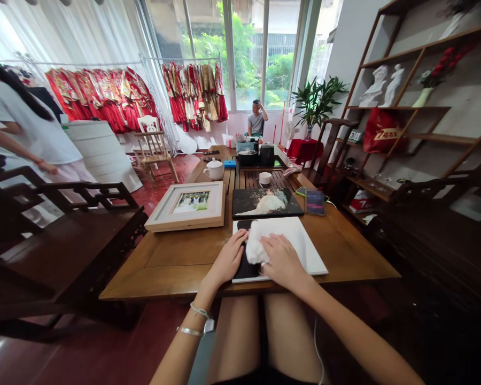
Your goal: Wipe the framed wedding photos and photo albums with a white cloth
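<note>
A flat white-edged photo panel [304, 243] lies at the near edge of a wooden table [176, 262], its left part dark. My left hand [228, 259] rests flat on the panel's left edge, fingers stretched out. My right hand [282, 262] presses a crumpled white cloth [256, 248] onto the dark part, fingers curled over it. Behind the panel lies a dark photo print of a figure in white [266, 202]. To its left sits a framed photo [188, 204] in a pale wooden frame.
A phone [315, 201], white mug [214, 169], small cup [265, 177] and tea set [256, 155] stand farther back. A dark wooden bench [64, 240] is at the left, shelving [404, 107] at the right. One person stands at left [28, 128], another sits by the window [257, 120].
</note>
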The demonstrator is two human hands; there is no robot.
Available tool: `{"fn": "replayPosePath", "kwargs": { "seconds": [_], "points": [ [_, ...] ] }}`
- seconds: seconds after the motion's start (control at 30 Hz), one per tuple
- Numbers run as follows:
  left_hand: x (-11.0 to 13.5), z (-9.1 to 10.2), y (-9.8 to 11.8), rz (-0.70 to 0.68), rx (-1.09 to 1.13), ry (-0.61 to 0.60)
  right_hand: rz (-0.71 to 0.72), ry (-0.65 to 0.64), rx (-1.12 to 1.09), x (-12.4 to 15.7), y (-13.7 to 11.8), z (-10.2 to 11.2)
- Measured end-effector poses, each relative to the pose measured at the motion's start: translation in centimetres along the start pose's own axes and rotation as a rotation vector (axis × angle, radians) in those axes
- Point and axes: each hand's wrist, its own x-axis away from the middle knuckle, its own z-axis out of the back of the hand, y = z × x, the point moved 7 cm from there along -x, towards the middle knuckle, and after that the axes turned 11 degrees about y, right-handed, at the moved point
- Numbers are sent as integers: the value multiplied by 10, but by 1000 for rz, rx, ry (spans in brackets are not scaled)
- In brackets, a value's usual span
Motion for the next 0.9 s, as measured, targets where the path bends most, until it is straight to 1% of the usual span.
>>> {"fn": "replayPosePath", "kwargs": {
  "seconds": [0.1, 0.2, 0.3, 0.37, 0.4, 0.47, 0.6, 0.67, 0.7, 0.77, 0.83, 0.9],
  "points": [
    [1, -1, -2, 11, -17, -7, -51, 40, 3, -30, 43, 0],
    [1, -1, -3, 29, -13, 2, -41, 37, -23, -44, 81, 6],
    [1, -2, -5, 29, -7, 15, -25, 26, -48, -39, 107, 15],
    [1, -2, -5, 31, -11, 17, -11, 15, -60, -26, 111, 19],
    [1, -2, -5, 34, -12, 19, -4, 10, -65, -17, 108, 22],
    [1, -2, -4, 34, -15, 24, 24, 0, -72, 3, 94, 25],
    [1, -2, -1, 23, -46, 12, 131, -44, -103, 44, 43, 30],
    [0, -2, 1, 29, -62, 4, 175, -68, -127, 57, 17, 30],
    [0, -2, 2, 32, -63, 2, 188, -73, -139, 59, 5, 28],
    [-1, -1, 4, 38, -59, -1, 199, -61, -163, 55, -10, 23],
    [-1, 0, 5, 40, -49, -10, 199, -38, -183, 40, -16, 17],
    [-1, 1, 6, 37, -43, -18, 204, -25, -191, 20, -12, 10]
  ]
}}
